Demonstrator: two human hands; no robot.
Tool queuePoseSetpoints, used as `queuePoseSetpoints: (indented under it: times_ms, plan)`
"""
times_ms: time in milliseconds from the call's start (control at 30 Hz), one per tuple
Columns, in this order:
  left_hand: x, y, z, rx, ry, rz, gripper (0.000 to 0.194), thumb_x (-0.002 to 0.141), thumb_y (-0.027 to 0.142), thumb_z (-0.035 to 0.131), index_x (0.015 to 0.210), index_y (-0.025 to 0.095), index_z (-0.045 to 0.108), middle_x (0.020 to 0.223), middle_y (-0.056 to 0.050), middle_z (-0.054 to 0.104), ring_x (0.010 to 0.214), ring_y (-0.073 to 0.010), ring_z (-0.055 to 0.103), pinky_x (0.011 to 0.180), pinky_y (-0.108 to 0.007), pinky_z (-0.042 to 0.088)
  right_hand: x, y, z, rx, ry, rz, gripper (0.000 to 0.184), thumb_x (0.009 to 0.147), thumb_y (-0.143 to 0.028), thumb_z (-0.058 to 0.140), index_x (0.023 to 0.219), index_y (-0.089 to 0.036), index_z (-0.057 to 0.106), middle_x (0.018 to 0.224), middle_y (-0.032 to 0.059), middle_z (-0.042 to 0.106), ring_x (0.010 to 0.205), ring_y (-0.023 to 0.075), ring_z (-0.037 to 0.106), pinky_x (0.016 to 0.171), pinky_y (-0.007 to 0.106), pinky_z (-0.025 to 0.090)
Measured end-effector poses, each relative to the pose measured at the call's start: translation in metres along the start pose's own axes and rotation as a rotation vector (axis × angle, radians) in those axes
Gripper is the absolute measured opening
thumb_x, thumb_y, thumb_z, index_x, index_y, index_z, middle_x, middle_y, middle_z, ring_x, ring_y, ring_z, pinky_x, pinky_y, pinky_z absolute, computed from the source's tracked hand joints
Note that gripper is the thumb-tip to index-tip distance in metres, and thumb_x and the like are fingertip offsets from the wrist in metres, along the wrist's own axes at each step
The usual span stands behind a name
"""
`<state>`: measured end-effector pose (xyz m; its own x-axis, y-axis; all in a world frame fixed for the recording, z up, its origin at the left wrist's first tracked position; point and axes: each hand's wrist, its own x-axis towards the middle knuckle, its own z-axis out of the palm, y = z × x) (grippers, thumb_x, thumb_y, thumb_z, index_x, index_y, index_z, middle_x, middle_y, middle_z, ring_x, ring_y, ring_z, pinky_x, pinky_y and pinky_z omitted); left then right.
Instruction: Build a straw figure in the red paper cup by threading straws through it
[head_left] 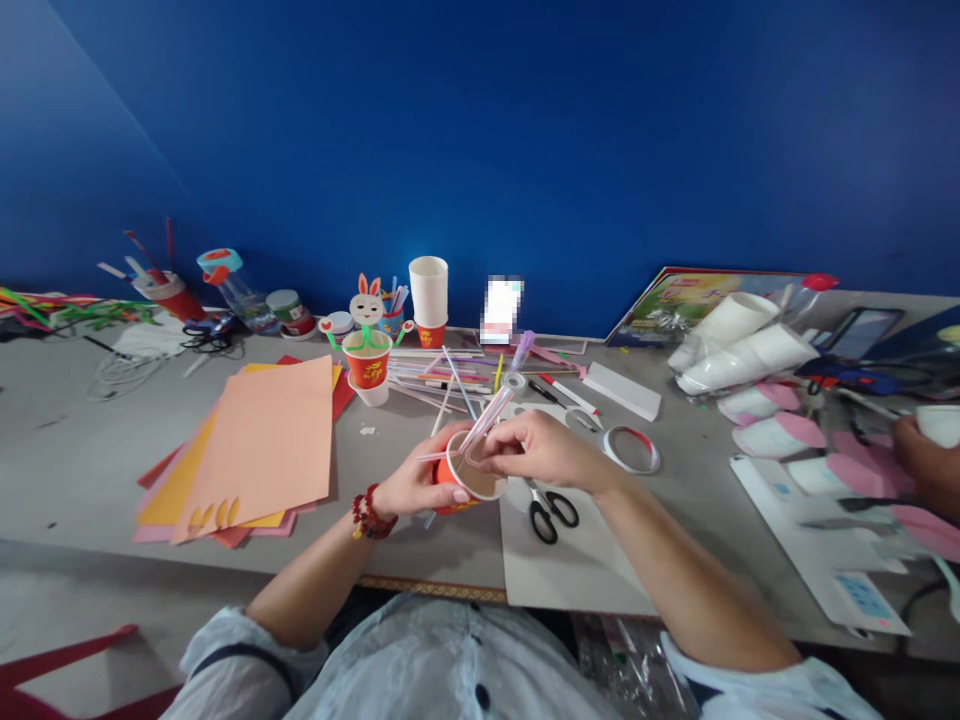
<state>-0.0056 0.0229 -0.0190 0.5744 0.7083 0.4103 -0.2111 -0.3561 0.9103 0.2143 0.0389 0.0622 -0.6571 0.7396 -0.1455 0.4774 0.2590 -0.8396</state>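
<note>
My left hand [424,480] is wrapped around a red and white paper cup [477,484], its mouth tilted toward me. Several striped drinking straws [484,420] stick up out of the cup, and one bends over the rim to the left. My right hand [525,450] reaches into the cup's mouth with fingers pinched on the straws' lower part; the fingertips are partly hidden. Black-handled scissors [553,514] lie just below my right hand on a white sheet [577,570]. Behind my left hand stands a cup with a paper rabbit [366,318] and green straw arms.
Coloured paper sheets [270,440] lie at left. Loose straws and pens [442,375], stacked white cups [429,290] and a phone [501,310] are behind. A tape roll [631,450], bagged cups [742,350] and another person's hand [922,455] are at right.
</note>
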Motion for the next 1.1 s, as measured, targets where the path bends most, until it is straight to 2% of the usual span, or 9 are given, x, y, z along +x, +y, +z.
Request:
queuePoseSetpoints:
  times_ms: [233, 367, 500, 733, 967, 1100]
  plan:
    - [-0.005, -0.01, 0.0, -0.071, 0.038, -0.049, 0.072, 0.078, 0.052, 0.073, 0.138, 0.018, 0.053, 0.139, -0.016, 0.055, 0.122, -0.0337, 0.057, 0.102, -0.042, 0.046, 0.002, -0.001, 0.002, 0.057, -0.001, 0.015, 0.017, 0.082, -0.032, 0.064, 0.076, -0.017, 0.069, 0.064, -0.0031, 0.056, 0.057, 0.0101, 0.042, 0.054, 0.024, 0.029]
    - [-0.005, -0.01, 0.0, -0.054, 0.036, -0.047, 0.071, 0.078, 0.052, 0.074, 0.137, 0.018, 0.055, 0.139, -0.016, 0.056, 0.125, -0.0351, 0.055, 0.105, -0.044, 0.043, 0.0, -0.002, -0.001, 0.006, -0.005, 0.005, 0.012, 0.08, -0.026, 0.063, 0.073, -0.018, 0.067, 0.064, -0.0039, 0.056, 0.056, 0.0094, 0.042, 0.053, 0.023, 0.029]
    - [-0.003, -0.007, 0.001, -0.051, 0.027, -0.035, 0.075, 0.078, 0.052, 0.073, 0.14, 0.018, 0.051, 0.13, -0.016, 0.061, 0.117, -0.0335, 0.059, 0.102, -0.044, 0.046, 0.0, -0.001, -0.001, -0.033, -0.003, -0.003, 0.019, 0.083, -0.033, 0.064, 0.072, -0.018, 0.066, 0.061, -0.0043, 0.054, 0.056, 0.0095, 0.042, 0.052, 0.023, 0.029]
    - [-0.002, -0.005, 0.001, 0.003, 0.033, -0.039, 0.073, 0.078, 0.055, 0.073, 0.137, 0.017, 0.054, 0.134, -0.016, 0.059, 0.118, -0.0339, 0.059, 0.102, -0.044, 0.046, 0.001, -0.001, 0.001, -0.082, 0.012, -0.001, 0.023, 0.084, -0.037, 0.065, 0.072, -0.018, 0.066, 0.06, -0.0045, 0.053, 0.055, 0.0092, 0.042, 0.051, 0.023, 0.028]
    - [-0.002, -0.005, 0.001, -0.005, 0.029, -0.003, 0.072, 0.078, 0.052, 0.074, 0.138, 0.018, 0.053, 0.126, -0.015, 0.063, 0.112, -0.032, 0.062, 0.098, -0.043, 0.049, 0.001, -0.002, -0.005, -0.101, -0.042, -0.034, 0.015, 0.084, -0.031, 0.064, 0.08, -0.018, 0.071, 0.066, -0.0024, 0.061, 0.057, 0.0096, 0.048, 0.053, 0.022, 0.031]
    - [-0.003, -0.007, 0.001, -0.005, 0.04, -0.025, 0.073, 0.078, 0.055, 0.072, 0.137, 0.017, 0.054, 0.129, -0.016, 0.061, 0.114, -0.0329, 0.061, 0.099, -0.044, 0.047, 0.0, -0.007, -0.008, -0.089, -0.09, -0.044, 0.01, 0.084, -0.022, 0.061, 0.084, -0.018, 0.071, 0.064, -0.0031, 0.061, 0.054, 0.0097, 0.052, 0.053, 0.022, 0.033]
